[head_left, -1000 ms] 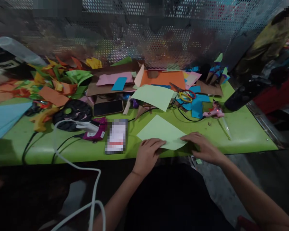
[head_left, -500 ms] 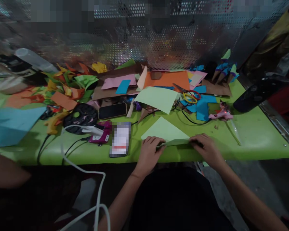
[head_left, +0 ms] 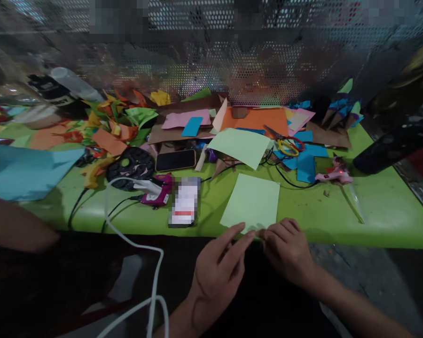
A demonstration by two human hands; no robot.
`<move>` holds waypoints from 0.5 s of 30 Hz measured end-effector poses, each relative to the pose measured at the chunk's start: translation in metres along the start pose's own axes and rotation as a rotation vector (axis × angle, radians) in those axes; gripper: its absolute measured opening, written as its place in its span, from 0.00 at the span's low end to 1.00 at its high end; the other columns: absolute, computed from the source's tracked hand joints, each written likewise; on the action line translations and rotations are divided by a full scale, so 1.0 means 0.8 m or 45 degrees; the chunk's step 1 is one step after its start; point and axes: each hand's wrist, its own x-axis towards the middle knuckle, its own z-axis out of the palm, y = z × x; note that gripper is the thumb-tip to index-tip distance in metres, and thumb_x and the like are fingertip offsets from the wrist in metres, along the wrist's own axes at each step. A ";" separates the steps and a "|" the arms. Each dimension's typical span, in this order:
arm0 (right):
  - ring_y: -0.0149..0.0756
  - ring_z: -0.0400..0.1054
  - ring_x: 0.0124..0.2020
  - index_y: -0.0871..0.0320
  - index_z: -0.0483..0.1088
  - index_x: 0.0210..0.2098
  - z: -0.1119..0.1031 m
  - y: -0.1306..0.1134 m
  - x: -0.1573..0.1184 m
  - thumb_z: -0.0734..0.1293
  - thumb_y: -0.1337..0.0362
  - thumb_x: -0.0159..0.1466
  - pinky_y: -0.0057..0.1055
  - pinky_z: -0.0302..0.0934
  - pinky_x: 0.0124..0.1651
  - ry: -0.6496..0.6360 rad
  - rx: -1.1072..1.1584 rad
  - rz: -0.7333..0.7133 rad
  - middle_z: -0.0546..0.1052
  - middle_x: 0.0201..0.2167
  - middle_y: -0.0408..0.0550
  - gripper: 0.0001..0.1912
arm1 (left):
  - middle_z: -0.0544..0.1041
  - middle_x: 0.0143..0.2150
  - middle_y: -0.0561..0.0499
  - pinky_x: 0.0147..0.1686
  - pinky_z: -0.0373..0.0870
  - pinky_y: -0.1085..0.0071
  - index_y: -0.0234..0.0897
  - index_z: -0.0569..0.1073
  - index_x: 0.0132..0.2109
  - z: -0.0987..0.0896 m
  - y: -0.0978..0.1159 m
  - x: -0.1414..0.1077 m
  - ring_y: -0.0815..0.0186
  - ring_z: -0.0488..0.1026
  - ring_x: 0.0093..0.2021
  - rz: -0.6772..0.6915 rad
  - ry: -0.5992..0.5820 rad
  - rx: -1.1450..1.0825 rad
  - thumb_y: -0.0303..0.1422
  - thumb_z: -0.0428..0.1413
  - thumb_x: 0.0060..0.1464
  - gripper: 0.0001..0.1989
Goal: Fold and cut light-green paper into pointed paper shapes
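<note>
A light green sheet of paper [head_left: 252,202] lies on the table's front edge, turned at a slant, its near edge at my fingers. My left hand [head_left: 221,263] reaches to that edge with index and middle fingers stretched out and apart; its thumb is hidden. At the near right corner, my right hand [head_left: 288,249] is closed, thumb and fingertips pinched on the paper's edge. Behind lies another light green sheet [head_left: 240,144], on top of the pile of coloured paper. Scissors with red and yellow handles [head_left: 289,146] rest to its right.
A lit phone [head_left: 185,203], a dark phone [head_left: 175,161] and a purple power socket [head_left: 157,191] with a white cable stand left. A yellow glue gun [head_left: 95,172] lies farther left, a pink glue gun [head_left: 335,176] right. A dark bottle [head_left: 384,150] leans right. Another person's arm [head_left: 17,225] enters left.
The green sheet, earlier a triangle with its point away from me, now shows as a four-sided sheet. Both hands have come nearer to me and closer together; my left fingers have stretched out.
</note>
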 end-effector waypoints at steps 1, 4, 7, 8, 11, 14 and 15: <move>0.37 0.63 0.30 0.58 0.69 0.37 0.005 -0.007 0.003 0.63 0.74 0.63 0.37 0.53 0.37 -0.002 -0.001 -0.007 0.74 0.28 0.46 0.06 | 0.73 0.58 0.46 0.53 0.72 0.71 0.41 0.65 0.63 0.003 0.000 -0.003 0.65 0.73 0.54 0.018 -0.064 -0.013 0.17 0.51 0.56 0.29; 0.38 0.64 0.31 0.57 0.70 0.40 0.012 -0.017 0.012 0.65 0.70 0.62 0.37 0.54 0.37 -0.053 0.088 -0.057 0.75 0.29 0.46 0.07 | 0.75 0.54 0.45 0.52 0.74 0.69 0.38 0.65 0.63 0.017 -0.012 -0.011 0.64 0.75 0.53 -0.024 -0.156 -0.020 0.16 0.47 0.54 0.31; 0.41 0.69 0.40 0.56 0.69 0.51 -0.003 -0.006 0.020 0.68 0.60 0.62 0.39 0.58 0.44 -0.224 0.236 -0.053 0.79 0.40 0.49 0.18 | 0.77 0.48 0.45 0.47 0.76 0.68 0.39 0.72 0.55 0.025 -0.031 -0.017 0.64 0.77 0.47 -0.131 -0.116 -0.104 0.16 0.48 0.53 0.25; 0.43 0.70 0.45 0.55 0.67 0.55 -0.012 0.002 0.021 0.68 0.57 0.63 0.41 0.59 0.48 -0.276 0.244 -0.009 0.79 0.45 0.51 0.22 | 0.77 0.46 0.46 0.45 0.77 0.69 0.38 0.74 0.50 0.025 -0.037 -0.018 0.64 0.77 0.45 -0.168 -0.098 -0.162 0.17 0.49 0.53 0.21; 0.47 0.65 0.58 0.52 0.62 0.63 -0.040 0.035 0.016 0.69 0.54 0.63 0.46 0.57 0.58 -0.418 0.155 0.105 0.71 0.60 0.54 0.31 | 0.76 0.42 0.47 0.41 0.76 0.69 0.38 0.74 0.36 0.020 -0.057 -0.011 0.64 0.77 0.42 -0.284 -0.116 -0.376 0.19 0.52 0.51 0.11; 0.51 0.58 0.65 0.49 0.58 0.66 -0.056 0.062 0.000 0.72 0.49 0.57 0.51 0.54 0.63 -0.641 0.088 0.078 0.64 0.66 0.53 0.41 | 0.78 0.43 0.47 0.43 0.76 0.66 0.37 0.71 0.30 0.017 -0.077 0.009 0.63 0.77 0.44 -0.352 -0.203 -0.517 0.17 0.52 0.46 0.11; 0.51 0.57 0.66 0.49 0.57 0.67 -0.058 0.068 -0.007 0.73 0.50 0.56 0.51 0.54 0.63 -0.687 0.078 0.066 0.63 0.67 0.52 0.43 | 0.78 0.45 0.47 0.46 0.75 0.64 0.37 0.71 0.30 0.018 -0.082 0.018 0.63 0.77 0.46 -0.358 -0.243 -0.524 0.16 0.51 0.46 0.11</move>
